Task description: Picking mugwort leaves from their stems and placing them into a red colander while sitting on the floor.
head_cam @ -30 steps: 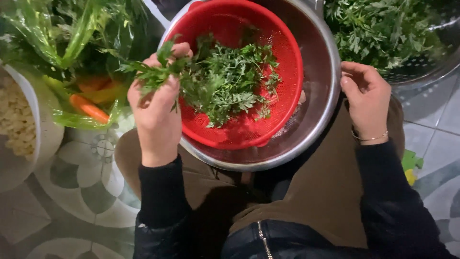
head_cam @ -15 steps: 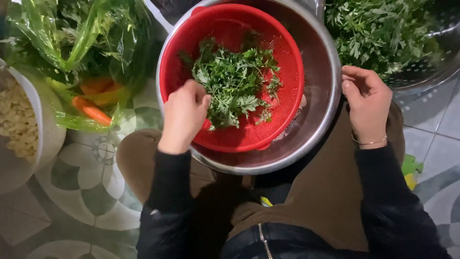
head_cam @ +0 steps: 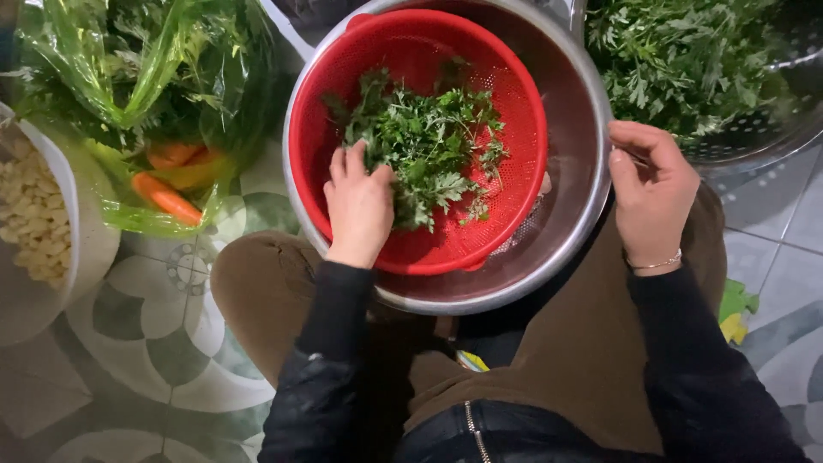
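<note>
A red plastic colander (head_cam: pixel 506 77) sits inside a steel bowl (head_cam: pixel 574 111) on my lap. A loose pile of green leafy herbs (head_cam: pixel 424 141) lies in the colander. My left hand (head_cam: pixel 358 206) rests palm down inside the colander, its fingers on the near edge of the herbs. My right hand (head_cam: pixel 651 193) curls over the steel bowl's right rim and grips it. A thin bracelet sits on that wrist.
A clear bag of greens with carrots (head_cam: pixel 167 193) lies at the upper left. A white bowl of pale kernels (head_cam: pixel 34 223) stands at the far left. A metal strainer heaped with herbs (head_cam: pixel 694 60) is at the upper right. Patterned floor tiles (head_cam: pixel 146 343) surround my knees.
My left hand, which held a sprig over the colander's left rim, has dropped it into the colander and now lies on the herbs. My right hand stayed on the bowl rim.
</note>
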